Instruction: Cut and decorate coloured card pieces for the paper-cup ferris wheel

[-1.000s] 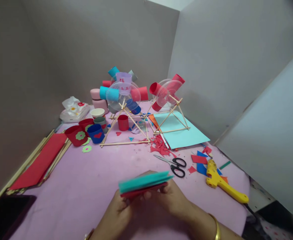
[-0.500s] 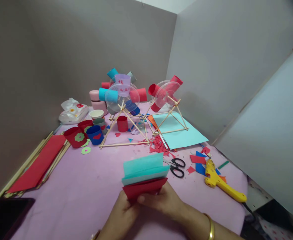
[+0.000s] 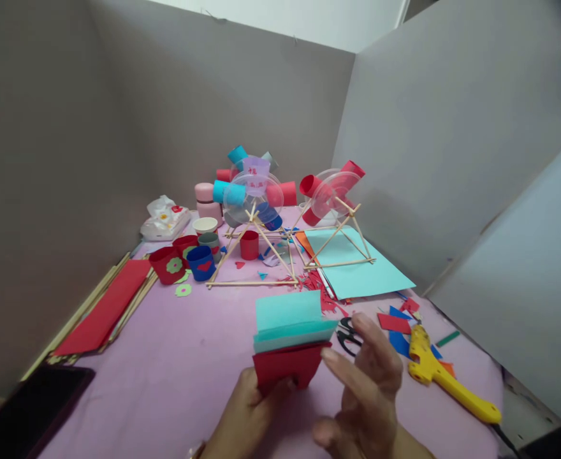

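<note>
Folded paper sheets (image 3: 290,338), thin, flat and matte, teal above and red below, stand fanned over the near middle of the pink tabletop (image 3: 175,363), pinched at their red lower edge by the left hand (image 3: 245,417). Just right of them the right hand (image 3: 364,395) hovers off the paper with fingers spread wide, in front of black-handled scissors (image 3: 345,335) and a yellow plastic glue gun (image 3: 445,376). Plain grey partition boards (image 3: 166,127) wall the table, where stick-framed wheels of clear discs and paper cups (image 3: 254,210) stand at the back.
</note>
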Demonstrator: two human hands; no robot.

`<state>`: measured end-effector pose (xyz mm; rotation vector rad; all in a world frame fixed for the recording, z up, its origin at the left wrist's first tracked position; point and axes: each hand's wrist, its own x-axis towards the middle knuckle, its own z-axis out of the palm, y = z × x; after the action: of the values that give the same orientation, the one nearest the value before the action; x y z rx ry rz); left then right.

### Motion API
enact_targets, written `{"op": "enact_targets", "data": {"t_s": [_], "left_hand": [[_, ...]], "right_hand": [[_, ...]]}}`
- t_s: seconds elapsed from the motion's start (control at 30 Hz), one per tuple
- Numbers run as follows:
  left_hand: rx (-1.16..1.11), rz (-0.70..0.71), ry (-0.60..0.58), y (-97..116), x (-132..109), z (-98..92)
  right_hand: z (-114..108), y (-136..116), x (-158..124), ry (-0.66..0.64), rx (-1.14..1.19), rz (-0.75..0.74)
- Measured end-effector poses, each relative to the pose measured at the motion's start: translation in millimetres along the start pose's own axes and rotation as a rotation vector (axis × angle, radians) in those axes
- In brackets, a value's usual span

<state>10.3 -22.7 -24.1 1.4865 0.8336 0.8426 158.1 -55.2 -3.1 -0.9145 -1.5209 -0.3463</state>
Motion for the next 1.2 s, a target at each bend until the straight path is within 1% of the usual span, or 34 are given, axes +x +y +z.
{"op": "enact_targets", "data": {"t_s": [0.07, 0.13, 0.17, 0.23, 0.27, 0.3, 0.33, 0.37, 0.43, 0.47, 0.5, 0.53, 0.57, 0.67, 0.73, 0.8, 0.83, 0.87, 0.97, 1.0, 1.03, 1.07, 1.2], "left_hand": [[-0.006, -0.005, -0.039, -0.2, 0.0, -1.3], [0.022, 0.005, -0.052, -0.2, 0.1, -3.9], [0.036, 0.006, -0.05, 0.1, 0.2, -5.1], [0.047, -0.013, -0.044, 1.5, 0.2, -6.6], [0.042, -0.024, -0.045, 2.5, 0.1, -6.8], [0.031, -0.032, -0.052, 3.4, 0.0, -6.5], [0.014, -0.038, -0.058, 4.0, -0.1, -5.9], [-0.007, -0.041, -0.064, 4.1, -0.3, -5.2], [-0.039, -0.037, -0.078, 2.8, -0.9, -3.7], [-0.042, -0.035, -0.083, 1.5, -1.1, -3.3], [-0.036, -0.031, -0.087, 0.3, -1.3, -3.1], [-0.023, -0.024, -0.089, -0.6, -1.3, -3.2], [-0.009, -0.017, -0.091, -0.9, -1.2, -3.6], [-0.018, 0.004, -0.091, 1.8, -0.7, -6.4], [-0.045, -0.013, -0.098, 4.6, -1.3, -9.1], [-0.056, -0.025, -0.081, 5.6, -3.2, -11.3], [-0.046, -0.002, -0.04, 5.3, -4.8, -11.9], [-0.026, 0.053, 0.029, 4.6, -6.6, -11.9], [0.094, 0.314, 0.309, 2.7, -12.6, -7.9], [0.145, 0.378, 0.373, 2.6, -14.5, -5.3], [0.199, 0.42, 0.401, 2.8, -16.1, -2.4], [0.252, 0.44, 0.4, 3.2, -17.6, 0.7], [0.394, 0.438, 0.363, 4.4, -21.6, 9.4]], "right_hand": [[-2.1, -2.8, 4.1, -0.094, -0.08, -0.037], [-1.9, -4.6, 5.3, -0.177, -0.111, -0.033], [-1.1, -5.0, 4.7, -0.171, -0.097, -0.021], [1.5, -4.8, 1.8, -0.056, -0.015, 0.042], [3.1, -4.1, 0.3, 0.004, 0.052, 0.112], [4.5, -3.1, -0.9, 0.038, 0.131, 0.208], [5.7, -1.9, -1.4, 0.031, 0.225, 0.328], [6.7, -0.5, -1.2, -0.028, 0.338, 0.467], [8.0, 2.1, 1.0, -0.233, 0.602, 0.754], [8.4, 3.0, 2.4, -0.333, 0.722, 0.868], [8.7, 3.4, 3.7, -0.406, 0.818, 0.95], [8.8, 3.5, 4.5, -0.458, 0.879, 0.999], [8.9, 3.1, 4.8, -0.48, 0.901, 1.012], [8.8, 0.3, 2.2, -0.439, 0.853, 0.948], [9.3, -1.8, -0.2, -0.428, 0.826, 0.917], [10.6, -3.4, -1.5, -0.428, 0.843, 0.929], [11.7, -4.0, -1.5, -0.429, 0.866, 0.946], [12.8, -4.5, -1.2, -0.422, 0.887, 0.965], [15.6, -6.0, 0.4, -0.421, 0.918, 1.005], [16.1, -6.8, 0.8, -0.432, 0.915, 1.005], [16.5, -7.6, 1.1, -0.444, 0.915, 1.003], [16.7, -8.6, 1.2, -0.456, 0.923, 1.003], [17.8, -12.0, -0.4, -0.456, 0.97, 1.022]]}}
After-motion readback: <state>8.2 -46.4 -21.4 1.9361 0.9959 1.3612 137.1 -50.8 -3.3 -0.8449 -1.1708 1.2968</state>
